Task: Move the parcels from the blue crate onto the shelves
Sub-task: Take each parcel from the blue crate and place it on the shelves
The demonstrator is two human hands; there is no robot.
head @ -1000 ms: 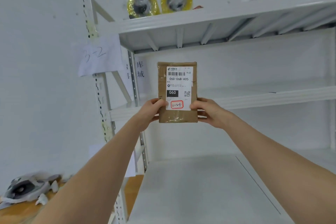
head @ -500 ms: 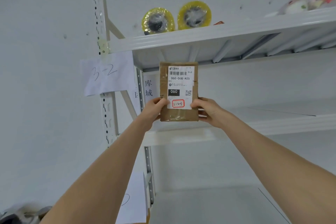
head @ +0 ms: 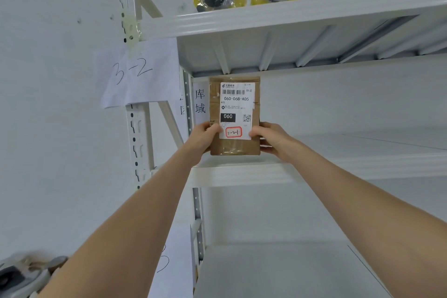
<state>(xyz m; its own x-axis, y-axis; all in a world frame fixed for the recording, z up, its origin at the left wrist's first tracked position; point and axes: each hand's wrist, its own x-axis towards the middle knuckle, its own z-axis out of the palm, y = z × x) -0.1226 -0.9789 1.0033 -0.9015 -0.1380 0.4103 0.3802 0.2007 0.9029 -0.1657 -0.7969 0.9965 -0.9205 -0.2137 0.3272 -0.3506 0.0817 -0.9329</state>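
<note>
Both the left hand [head: 205, 138] and right hand [head: 271, 139] grip an upright brown parcel [head: 234, 145] just above the middle shelf [head: 314, 169].

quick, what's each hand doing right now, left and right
Left hand: holds the brown parcel by its left edge, thumb on the front.
Right hand: holds the same parcel by its right edge, thumb on the label.

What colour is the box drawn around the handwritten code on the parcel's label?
Red, clearest in the head view.
</note>
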